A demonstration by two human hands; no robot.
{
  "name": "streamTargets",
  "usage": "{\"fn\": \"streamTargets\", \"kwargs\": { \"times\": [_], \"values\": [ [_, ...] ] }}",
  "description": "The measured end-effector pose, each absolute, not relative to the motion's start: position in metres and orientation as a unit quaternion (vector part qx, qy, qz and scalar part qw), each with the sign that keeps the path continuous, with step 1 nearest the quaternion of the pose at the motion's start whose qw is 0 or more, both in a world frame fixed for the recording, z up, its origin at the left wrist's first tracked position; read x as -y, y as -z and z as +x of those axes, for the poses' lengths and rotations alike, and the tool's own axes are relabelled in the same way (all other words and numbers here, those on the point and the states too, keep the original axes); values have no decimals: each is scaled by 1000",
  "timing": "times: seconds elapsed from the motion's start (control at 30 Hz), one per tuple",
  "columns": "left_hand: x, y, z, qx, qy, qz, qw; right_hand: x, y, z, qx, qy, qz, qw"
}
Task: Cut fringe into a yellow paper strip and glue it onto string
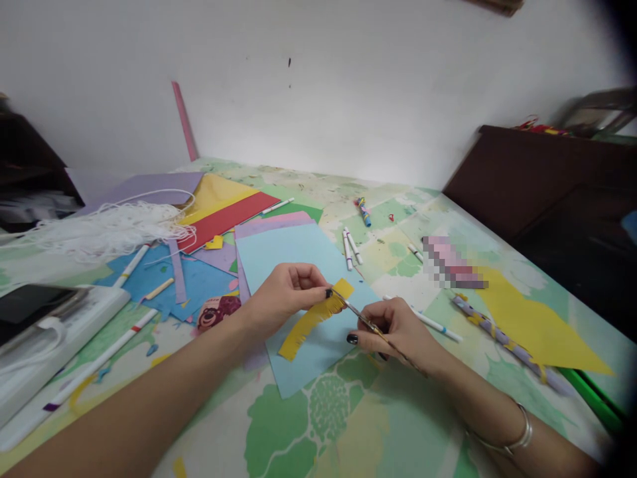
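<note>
Between its thumb and fingers, my left hand (298, 289) pinches a yellow paper strip (313, 322) with a fringe of small cuts along its edges. My right hand (398, 332) is closed around a pair of scissors (365, 320), whose thin metal blades reach the strip near its upper end. The handle is partly hidden by the fingers. Below both hands lies a light blue paper sheet (283, 249), on top of purple and pink sheets.
Left: a tangle of white string (114, 222), a red sheet (229, 219), a blue sheet (199, 285), a power strip (64, 325) and a phone (34, 312). Right: white markers (347, 249), a wrapped purple paper roll (507, 342) and a yellow sheet (537, 318). A wall stands behind.
</note>
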State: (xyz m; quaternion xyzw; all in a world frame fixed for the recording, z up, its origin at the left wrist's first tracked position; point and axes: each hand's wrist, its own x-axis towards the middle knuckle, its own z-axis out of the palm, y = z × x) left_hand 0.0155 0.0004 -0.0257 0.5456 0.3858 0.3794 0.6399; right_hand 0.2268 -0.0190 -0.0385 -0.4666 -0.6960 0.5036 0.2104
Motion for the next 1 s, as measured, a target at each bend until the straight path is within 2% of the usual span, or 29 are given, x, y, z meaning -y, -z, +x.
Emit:
{"fn": "streamTargets", "kwargs": {
  "times": [0.7, 1.0],
  "values": [
    [-2, 27, 16, -396, -397, 530, 636, 18, 42, 228, 699, -498, -461, 227],
    [-1, 24, 16, -390, -354, 510, 681, 17, 43, 227, 687, -499, -476, 231]
  ]
}}
